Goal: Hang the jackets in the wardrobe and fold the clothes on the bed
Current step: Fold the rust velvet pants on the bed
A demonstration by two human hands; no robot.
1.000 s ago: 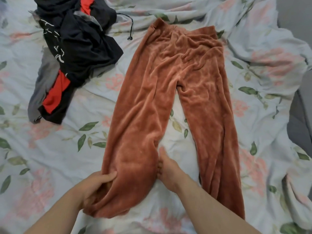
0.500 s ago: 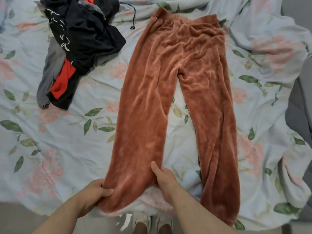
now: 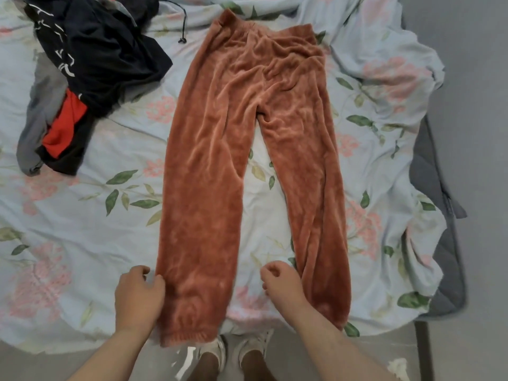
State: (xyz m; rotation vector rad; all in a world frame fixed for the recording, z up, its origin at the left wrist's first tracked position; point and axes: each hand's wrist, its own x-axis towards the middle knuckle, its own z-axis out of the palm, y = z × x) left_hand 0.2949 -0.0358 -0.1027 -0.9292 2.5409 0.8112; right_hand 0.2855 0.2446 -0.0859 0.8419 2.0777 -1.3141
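Observation:
Rust-coloured velvet trousers [image 3: 220, 166] lie flat and spread on the flowered bed sheet [image 3: 82, 229], waistband far, cuffs at the near edge. My left hand [image 3: 137, 295] sits at the outer side of the left trouser leg near its cuff, thumb against the fabric edge, fingers loosely curled and holding nothing. Between the two legs, my right hand [image 3: 281, 284] hovers with loosely curled fingers, just beside the right leg, holding nothing.
A crumpled heap of black, red and grey clothes [image 3: 104, 59] lies at the far left of the bed. The grey mattress edge [image 3: 448, 270] shows on the right, with grey floor beyond. My shoes [image 3: 233, 350] stand at the bed's near edge.
Both hands have let go of the left trouser leg after drawing it toward the near edge. My right hand has moved right, into the gap between the legs. The left leg lies straighter.

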